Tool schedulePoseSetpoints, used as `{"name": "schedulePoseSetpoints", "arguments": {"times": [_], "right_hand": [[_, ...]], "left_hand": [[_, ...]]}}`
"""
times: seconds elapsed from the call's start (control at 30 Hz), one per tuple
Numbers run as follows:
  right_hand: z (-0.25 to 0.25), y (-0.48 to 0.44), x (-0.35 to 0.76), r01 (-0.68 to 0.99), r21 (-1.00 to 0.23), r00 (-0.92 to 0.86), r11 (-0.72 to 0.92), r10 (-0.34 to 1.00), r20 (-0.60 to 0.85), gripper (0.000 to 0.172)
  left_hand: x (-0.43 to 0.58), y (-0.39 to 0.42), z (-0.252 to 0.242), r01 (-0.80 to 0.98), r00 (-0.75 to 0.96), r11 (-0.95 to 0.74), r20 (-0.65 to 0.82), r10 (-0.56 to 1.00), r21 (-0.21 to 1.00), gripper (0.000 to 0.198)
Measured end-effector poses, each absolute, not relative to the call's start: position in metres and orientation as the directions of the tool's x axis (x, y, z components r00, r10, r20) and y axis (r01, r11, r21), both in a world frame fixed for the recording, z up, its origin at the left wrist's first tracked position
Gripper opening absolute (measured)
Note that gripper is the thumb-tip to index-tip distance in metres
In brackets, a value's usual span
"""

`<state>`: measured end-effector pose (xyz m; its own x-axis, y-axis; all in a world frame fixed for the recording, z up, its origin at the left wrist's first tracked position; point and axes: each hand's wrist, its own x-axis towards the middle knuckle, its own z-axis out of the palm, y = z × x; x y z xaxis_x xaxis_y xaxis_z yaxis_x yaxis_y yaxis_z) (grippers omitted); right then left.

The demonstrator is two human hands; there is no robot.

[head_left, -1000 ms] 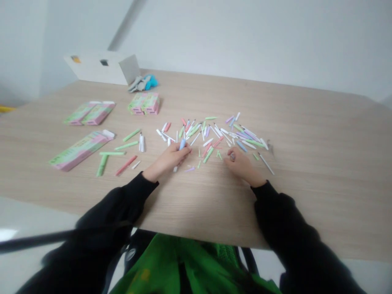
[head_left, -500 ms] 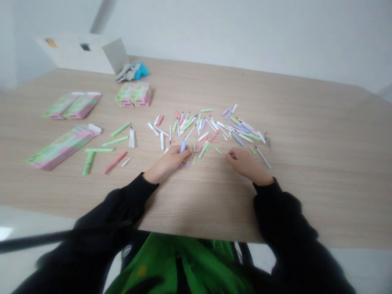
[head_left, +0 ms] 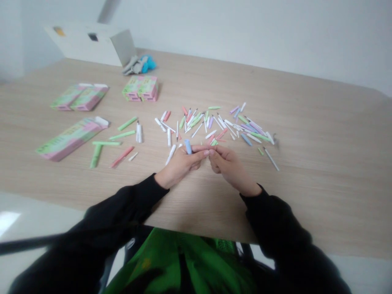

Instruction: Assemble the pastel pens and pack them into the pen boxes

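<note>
Just below the scattered pile of pastel pen parts, a left hand pinching a light-blue pen tube between thumb and fingers; beside it, a curled right hand touching the left fingertips, its grip impossible to tell. Left of the pile, pink and green boxes.

Soft, even light fills the room, pale and rather flat, and I can't pick out where it comes from. The white wall looks slightly washed out toward 1 o'clock. A bright patch of glare sits on the glossy floor at 8 o'clock. Shadows stay faint, with only a thin dark edge beside the pink-and-green boxes near 12 o'clock. Everything looks a little soft, the left hand and right hand included, and the wooden table's edge bows toward the corners at 4 and 8 o'clock.
</note>
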<state>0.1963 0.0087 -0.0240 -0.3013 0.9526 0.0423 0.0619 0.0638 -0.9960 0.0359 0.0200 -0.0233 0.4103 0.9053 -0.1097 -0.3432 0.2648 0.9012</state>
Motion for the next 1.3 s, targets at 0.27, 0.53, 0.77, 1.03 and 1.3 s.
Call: {"name": "schedulePoseSetpoints", "arguments": {"times": [0.27, 0.53, 0.77, 1.03, 1.3], "right_hand": [[-0.010, 0.008, 0.213, -0.088, -0.995, -0.363, -0.037, 0.932, -0.003, 0.011], [-0.006, 0.004, 0.229, -0.042, -0.998, -0.354, 0.037, 0.934, 0.049, 0.027], [-0.005, -0.002, 0.226, 0.032, -0.996, -0.303, 0.085, 0.950, 0.071, 0.013], [-0.004, -0.010, 0.221, 0.185, -0.969, -0.282, 0.166, 0.953, 0.110, 0.004], [0.002, -0.012, 0.223, 0.337, -0.915, -0.312, 0.223, 0.943, 0.115, 0.001]], "left_hand": [[0.013, 0.032, -0.015, -0.214, 0.442, 0.137, -0.029, 0.896, 0.967, 0.030], [0.006, 0.036, -0.012, -0.001, 0.473, 0.027, -0.023, 0.881, 1.000, 0.030], [0.011, 0.033, -0.012, -0.072, 0.475, 0.086, -0.041, 0.879, 0.994, 0.035], [0.010, 0.032, -0.016, -0.058, 0.493, 0.082, -0.043, 0.869, 0.995, 0.029], [0.006, 0.035, -0.012, 0.098, 0.515, 0.001, -0.052, 0.855, 0.995, 0.029]]}}
